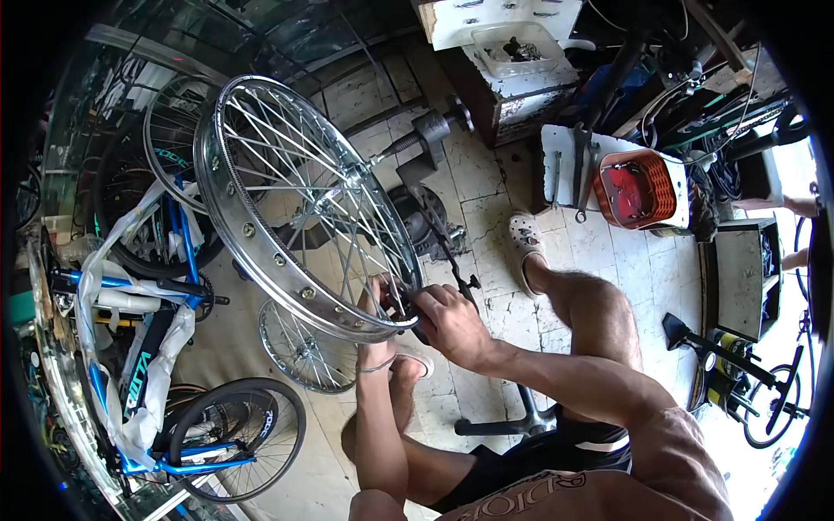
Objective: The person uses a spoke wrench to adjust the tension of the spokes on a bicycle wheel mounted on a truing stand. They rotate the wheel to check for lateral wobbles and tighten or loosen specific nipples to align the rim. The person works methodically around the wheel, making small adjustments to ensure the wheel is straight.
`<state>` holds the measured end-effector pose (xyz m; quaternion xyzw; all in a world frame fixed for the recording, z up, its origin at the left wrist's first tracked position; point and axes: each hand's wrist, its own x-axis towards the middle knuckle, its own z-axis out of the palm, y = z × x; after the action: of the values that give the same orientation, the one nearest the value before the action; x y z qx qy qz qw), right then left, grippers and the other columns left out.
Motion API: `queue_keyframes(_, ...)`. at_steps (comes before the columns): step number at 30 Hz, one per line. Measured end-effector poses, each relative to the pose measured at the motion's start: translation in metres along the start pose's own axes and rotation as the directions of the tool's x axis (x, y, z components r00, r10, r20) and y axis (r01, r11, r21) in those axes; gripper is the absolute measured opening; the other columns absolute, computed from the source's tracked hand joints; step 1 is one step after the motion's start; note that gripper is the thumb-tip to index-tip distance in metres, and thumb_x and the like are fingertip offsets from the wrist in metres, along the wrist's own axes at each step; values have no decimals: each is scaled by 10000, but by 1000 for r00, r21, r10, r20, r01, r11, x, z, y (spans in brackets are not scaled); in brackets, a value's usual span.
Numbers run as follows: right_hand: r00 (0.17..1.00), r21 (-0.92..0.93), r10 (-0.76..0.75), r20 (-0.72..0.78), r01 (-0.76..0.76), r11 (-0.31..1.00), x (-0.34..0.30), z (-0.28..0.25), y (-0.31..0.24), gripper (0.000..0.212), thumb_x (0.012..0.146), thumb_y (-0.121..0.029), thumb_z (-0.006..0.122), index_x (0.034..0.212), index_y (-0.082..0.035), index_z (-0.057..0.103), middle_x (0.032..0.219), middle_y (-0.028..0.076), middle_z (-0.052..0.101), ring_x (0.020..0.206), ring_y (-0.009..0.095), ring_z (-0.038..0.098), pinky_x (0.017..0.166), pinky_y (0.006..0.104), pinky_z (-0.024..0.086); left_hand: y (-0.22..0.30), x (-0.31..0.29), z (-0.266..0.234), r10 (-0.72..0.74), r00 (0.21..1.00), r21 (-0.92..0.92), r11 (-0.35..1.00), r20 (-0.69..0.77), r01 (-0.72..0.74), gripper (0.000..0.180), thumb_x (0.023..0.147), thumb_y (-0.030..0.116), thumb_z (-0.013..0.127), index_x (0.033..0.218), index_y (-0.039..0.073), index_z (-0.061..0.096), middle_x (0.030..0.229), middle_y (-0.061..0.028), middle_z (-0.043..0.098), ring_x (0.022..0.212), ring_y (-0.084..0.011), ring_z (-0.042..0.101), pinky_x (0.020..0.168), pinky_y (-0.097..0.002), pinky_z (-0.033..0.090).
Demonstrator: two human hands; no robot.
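1. Right hand (453, 323) bent with fingers curled at the wheel's lower edge, next to a small dark part; can't tell what it pinches.
2. Left hand (373, 300) seen through spokes, just inside the same edge, near the right; grip can't be told.
3. Spoked silver wheel (352, 180): tilted, in front of person, at a dark metal stand (426, 137).
4. Orange-red basket (665, 187), lattice walls, right side on a white surface (563, 143): a few small metal bits on red bottom, too small to identify.
5. Large wrench (581, 174) just left of basket, outside it; slim tool (557, 178) further left.
6. Clear plastic tub (488, 62), top, on worn white cabinet (534, 94): pile of small dark and metallic parts.
7. Blue bike frame (190, 247), left, partly plastic-wrapped.
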<state>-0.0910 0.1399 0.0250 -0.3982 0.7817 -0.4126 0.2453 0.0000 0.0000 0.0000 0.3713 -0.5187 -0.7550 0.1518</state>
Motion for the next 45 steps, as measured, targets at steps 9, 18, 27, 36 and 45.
queue_keyframes(9, 999, -47, 22, -47, -24, 999, 8, 12, -2, 372, 874, -93, 599, 1221, 27, 536, 1031, 211, 605, 994, 382, 589, 817, 451, 532, 31, -4, -22, -74, 997, 235, 969, -23, 77, 280, 929, 172, 688, 1133, -14, 647, 906, -17, 681, 734, -71, 608, 653, -218, 499)
queue_keyframes(18, 993, 22, 82, -79, -81, 996, 11, 21, -1, 445, 825, -2, 582, 1253, 58, 475, 998, 263, 628, 959, 424, 590, 861, 472, 503, 34, -3, -5, -16, 1000, 100, 995, 6, 15, 161, 892, 103, 708, 979, 10, 609, 798, -24, 648, 631, -80, 575, 576, -213, 478)
queue_keyframes(27, 991, 5, 89, -99, -89, 996, 11, 24, -2, 497, 816, -20, 600, 1310, -57, 571, 1142, 203, 597, 1018, 414, 559, 908, 468, 491, 6, 20, -5, -31, 999, 173, 984, -23, 34, 227, 970, 288, 627, 1043, 74, 647, 883, 23, 631, 750, -65, 574, 639, -207, 438)
queue_keyframes(36, 986, 56, 68, -155, -59, 997, 12, 33, 10, 239, 802, 0, 588, 1039, 28, 607, 1112, 223, 577, 1025, 421, 544, 920, 460, 468, 21, 8, -37, -48, 998, 335, 942, 40, 32, 292, 944, 161, 661, 1170, -24, 662, 927, -29, 697, 730, -77, 615, 646, -214, 492)
queue_keyframes(45, 988, 214, 136, -67, -119, 970, 12, 23, 9, 436, 777, 31, 607, 1188, -7, 465, 1072, 231, 603, 1008, 430, 559, 887, 507, 468, 30, 9, -9, -30, 999, 331, 943, -23, 35, 225, 851, 118, 756, 992, 24, 609, 794, -30, 660, 654, -65, 599, 553, -202, 453)
